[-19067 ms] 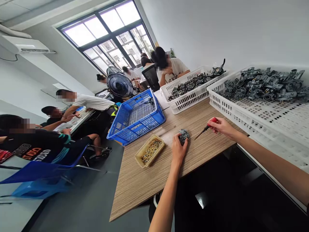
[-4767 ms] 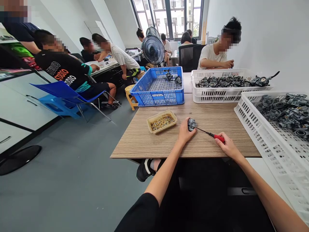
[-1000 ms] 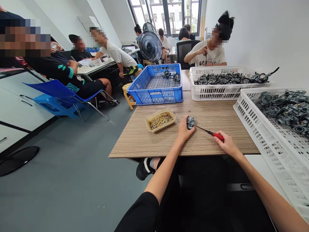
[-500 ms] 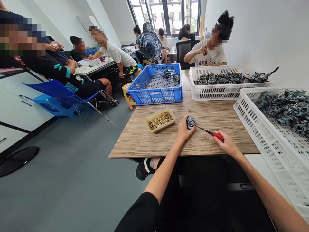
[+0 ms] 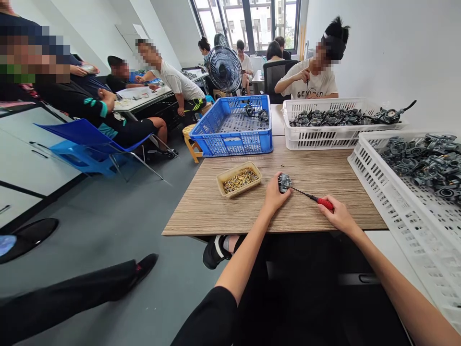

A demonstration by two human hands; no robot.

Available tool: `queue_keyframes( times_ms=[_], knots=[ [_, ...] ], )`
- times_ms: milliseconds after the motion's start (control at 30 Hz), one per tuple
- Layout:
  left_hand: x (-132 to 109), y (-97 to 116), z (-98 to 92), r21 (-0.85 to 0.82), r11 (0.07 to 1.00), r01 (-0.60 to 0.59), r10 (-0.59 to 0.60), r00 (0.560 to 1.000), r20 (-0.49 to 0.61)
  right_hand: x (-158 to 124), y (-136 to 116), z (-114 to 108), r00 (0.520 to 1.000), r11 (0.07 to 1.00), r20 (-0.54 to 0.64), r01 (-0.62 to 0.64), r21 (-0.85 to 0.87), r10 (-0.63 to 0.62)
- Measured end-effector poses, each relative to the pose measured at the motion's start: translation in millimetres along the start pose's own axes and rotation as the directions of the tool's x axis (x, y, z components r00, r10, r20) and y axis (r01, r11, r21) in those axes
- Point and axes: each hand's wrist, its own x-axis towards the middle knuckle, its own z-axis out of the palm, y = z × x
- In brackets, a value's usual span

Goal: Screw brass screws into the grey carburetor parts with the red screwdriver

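Near the screw box (image 5: 239, 191), the left hand (image 5: 273, 194) grips a metal part (image 5: 285, 182), on or just above the table (image 5: 201, 211); likely stiff, fairly weighty, best held by its sides. The screwdriver (image 5: 311, 197) looks rigid; the right hand (image 5: 337, 215) grasps its red handle (image 5: 325, 203).

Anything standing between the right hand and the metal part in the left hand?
Nothing visible. The screwdriver in the right hand spans the gap, its tip at the metal part held by the left hand. The screw tray sits aside, left of that hand.
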Motion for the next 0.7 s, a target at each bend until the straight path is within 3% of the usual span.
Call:
queue_keyframes(
  times_ms=[700],
  knots=[
    [-1.6, -2.8, -0.5, 0.010, 1.000, -0.021, 0.020, 0.999, 0.037, 0.2, 6.1, -0.5, 1.000, 1.000, -0.009, -0.024, 0.013, 0.024]
  ],
)
